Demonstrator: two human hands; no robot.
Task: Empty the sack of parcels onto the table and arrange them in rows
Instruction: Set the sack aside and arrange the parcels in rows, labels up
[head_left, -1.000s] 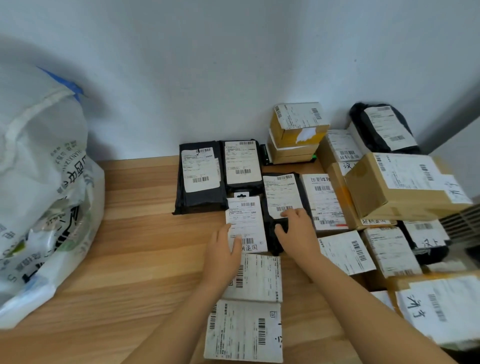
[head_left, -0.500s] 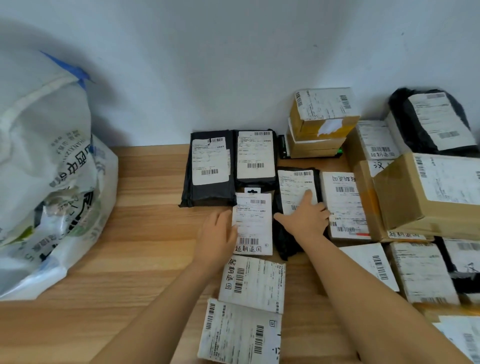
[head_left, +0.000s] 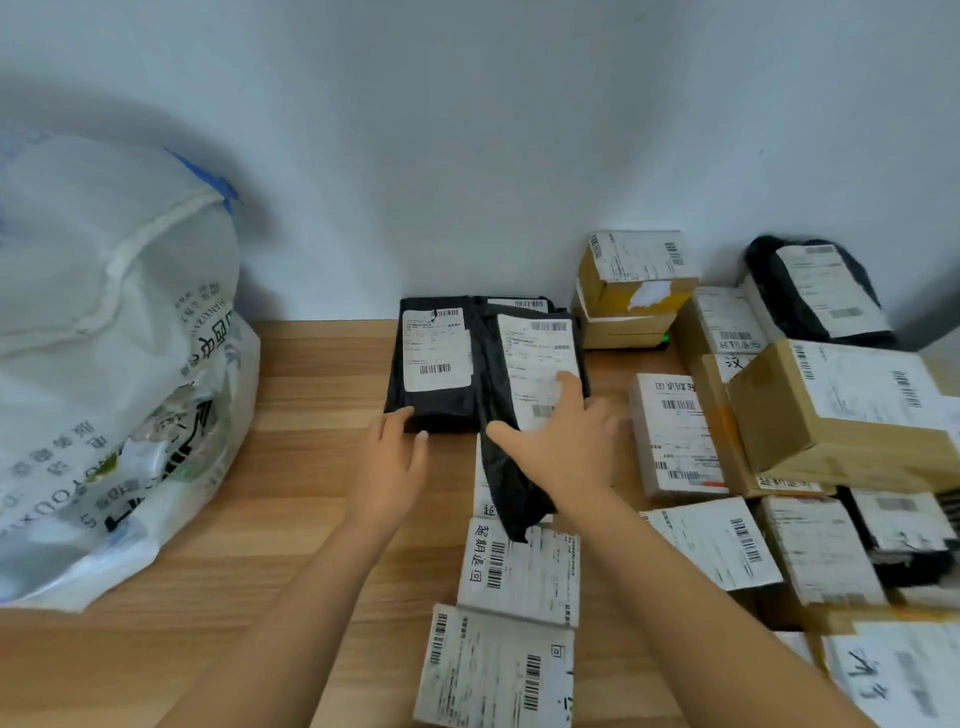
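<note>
A big white printed sack bulges at the left end of the wooden table. Two black parcels with white labels lie by the wall. My left hand touches the near edge of the left one. My right hand lies flat, fingers spread, on a third black parcel. This parcel lies slanted over the right back parcel, hiding most of it. Its near end covers a white parcel. Two more white parcels continue that column toward me.
Right of my hands are a white parcel, stacked yellow boxes, a large brown carton, a black bag and several flat labelled parcels. Bare wood shows between the sack and the parcels.
My right hand has pushed the black parcel away from me and leftward, onto the right back parcel. My left hand left the white parcel and reached the left black parcel's near edge.
</note>
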